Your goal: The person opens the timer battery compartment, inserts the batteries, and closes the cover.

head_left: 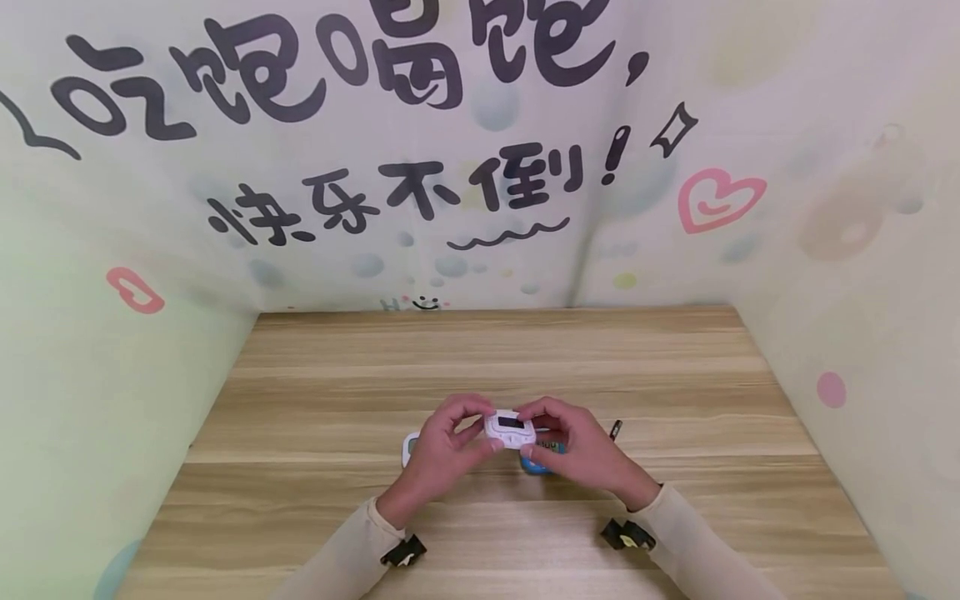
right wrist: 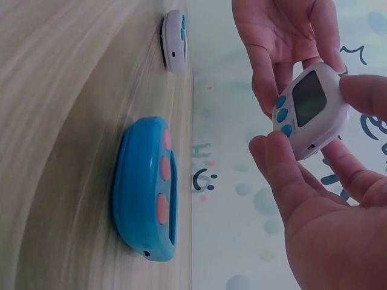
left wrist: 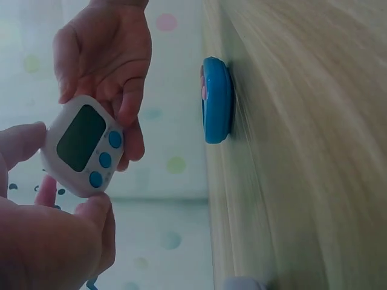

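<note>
A small white digital timer (head_left: 511, 430) is held up off the table between both hands. My left hand (head_left: 444, 446) pinches one end with thumb and fingers, and my right hand (head_left: 583, 448) pinches the other. From the head, the face turned upward bears a dark rectangle. Both wrist views show its other face, with a grey screen (left wrist: 81, 138) and three blue buttons (right wrist: 282, 115). Below the right hand lies a blue timer (right wrist: 142, 187) with pink buttons, partly hidden in the head view. Another white timer (right wrist: 174, 42) rests on the table, mostly covered by my left hand from above.
A thin dark stick-like object (head_left: 616, 430) lies just beyond my right hand; its kind is unclear. The wood-grain table (head_left: 495, 358) is bounded by a back wall (head_left: 450, 275) and side walls, printed with lettering and hearts. Dark straps (head_left: 628, 535) sit at both wrists.
</note>
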Available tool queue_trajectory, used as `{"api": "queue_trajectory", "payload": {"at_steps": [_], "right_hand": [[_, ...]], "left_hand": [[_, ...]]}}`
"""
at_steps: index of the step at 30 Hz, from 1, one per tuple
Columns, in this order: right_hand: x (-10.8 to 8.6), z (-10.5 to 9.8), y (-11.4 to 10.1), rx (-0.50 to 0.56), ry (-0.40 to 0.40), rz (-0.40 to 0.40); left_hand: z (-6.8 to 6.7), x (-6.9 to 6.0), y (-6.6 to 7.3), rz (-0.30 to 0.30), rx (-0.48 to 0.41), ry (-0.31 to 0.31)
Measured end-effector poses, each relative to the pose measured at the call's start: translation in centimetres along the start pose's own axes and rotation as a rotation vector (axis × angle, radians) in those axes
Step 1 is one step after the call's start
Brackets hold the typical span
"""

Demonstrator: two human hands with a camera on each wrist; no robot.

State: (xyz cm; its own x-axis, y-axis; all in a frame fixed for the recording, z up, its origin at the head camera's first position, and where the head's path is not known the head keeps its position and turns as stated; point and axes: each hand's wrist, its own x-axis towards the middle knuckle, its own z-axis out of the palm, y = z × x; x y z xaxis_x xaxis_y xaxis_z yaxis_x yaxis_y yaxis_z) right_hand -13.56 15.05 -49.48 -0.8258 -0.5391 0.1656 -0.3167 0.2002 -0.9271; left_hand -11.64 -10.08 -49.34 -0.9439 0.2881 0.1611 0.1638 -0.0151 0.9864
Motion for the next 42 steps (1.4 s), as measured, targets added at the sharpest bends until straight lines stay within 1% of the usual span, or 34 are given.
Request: {"api": "queue_trajectory", "payload": {"at_steps": [2,4,6,8,13,16,19,23,27,32,34,37,39,42], "right_hand": [[-0.04,0.03,-0.05,0.002,0.012,-0.033],[-0.06,0.06,-0.14,0.008,0.029,-0.051],[-0.06,0.09,-0.23,0.003,0.044,-0.055],[-0.07,0.13,-0.33,-0.008,0.053,-0.039],[-0.08,0.21,-0.45,-0.028,0.053,-0.004],[-0.06,0.23,-0.51,-0.025,0.048,0.004],[-0.02,0.24,-0.59,-0.028,0.05,-0.006],[0.05,0.19,-0.66,-0.017,0.067,-0.032],[0.04,0.13,-0.52,-0.023,0.087,-0.043],[-0.08,0.18,-0.35,-0.074,0.096,-0.049],[-0.11,0.28,-0.34,-0.09,0.088,-0.048],[-0.16,0.45,-0.43,-0.104,0.075,-0.036],[-0.17,0.53,-0.54,-0.105,0.068,-0.014],[-0.21,0.62,-0.66,-0.097,0.052,0.022]], "left_hand": [[-0.01,-0.04,-0.03,-0.008,-0.018,-0.022],[-0.03,-0.14,0.02,-0.036,-0.03,-0.044],[-0.03,-0.24,0.05,-0.068,-0.033,-0.064],[-0.01,-0.31,0.07,-0.098,-0.032,-0.075],[0.11,-0.34,0.02,-0.16,-0.035,-0.057],[0.1,-0.34,0.02,-0.183,-0.028,-0.039],[-0.01,-0.34,0.04,-0.198,-0.02,-0.031],[-0.18,-0.27,0.03,-0.186,-0.009,-0.025],[-0.32,-0.21,0.0,-0.148,0.002,-0.013],[-0.32,-0.11,-0.3,-0.12,-0.062,-0.016],[-0.27,-0.05,-0.48,-0.12,-0.087,-0.014],[-0.13,0.03,-0.73,-0.122,-0.084,-0.004],[0.02,0.05,-0.81,-0.134,-0.074,0.008],[0.28,0.01,-0.89,-0.16,-0.078,0.0]]}}
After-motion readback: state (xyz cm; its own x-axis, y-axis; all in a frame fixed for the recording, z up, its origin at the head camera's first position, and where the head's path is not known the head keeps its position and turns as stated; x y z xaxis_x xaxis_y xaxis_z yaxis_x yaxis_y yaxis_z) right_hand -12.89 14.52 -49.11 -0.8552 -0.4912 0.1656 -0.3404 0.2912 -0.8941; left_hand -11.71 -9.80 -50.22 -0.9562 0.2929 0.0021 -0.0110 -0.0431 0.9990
